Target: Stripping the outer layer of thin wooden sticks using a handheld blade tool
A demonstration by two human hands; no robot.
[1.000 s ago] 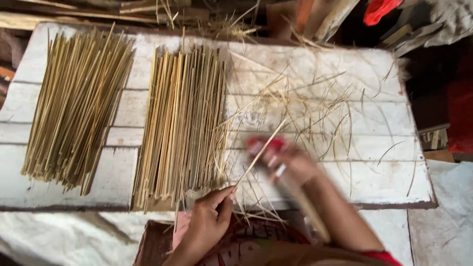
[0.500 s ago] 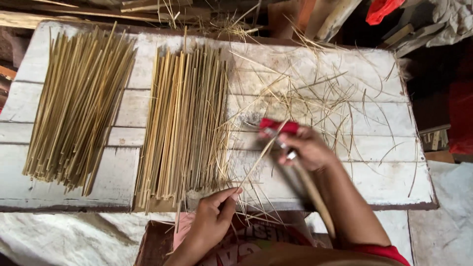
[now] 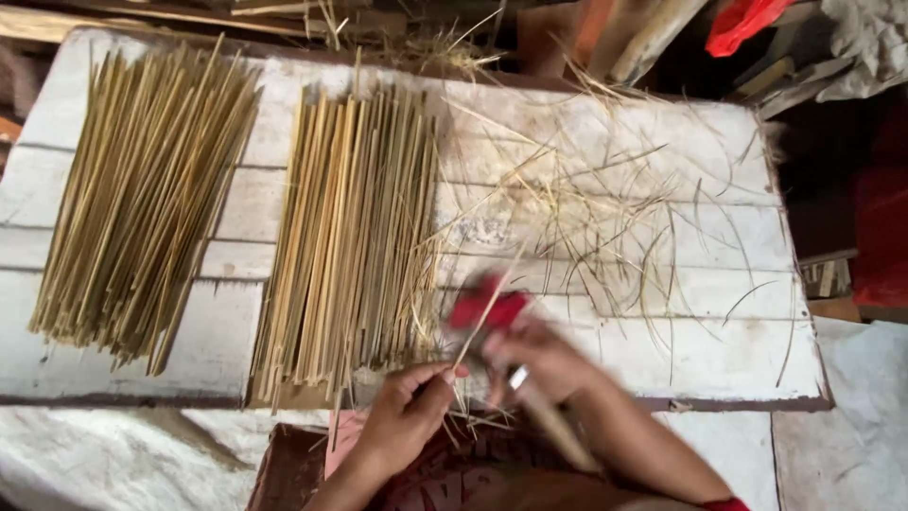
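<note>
A thin bamboo sliver (image 3: 484,317), judged light, springy and easily snapped, is pinched at its near end by the left hand (image 3: 405,416) over the table (image 3: 719,350); the blurred right hand (image 3: 541,364) is clamped on a red-handled tool (image 3: 492,308).

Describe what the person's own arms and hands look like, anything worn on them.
Both forearms are bare, with no gloves on the left hand or the right hand. The right hand is motion-blurred, so rings or marks there cannot be told. A bit of red cloth, maybe a sleeve edge, shows by the right arm at the bottom edge.
</note>
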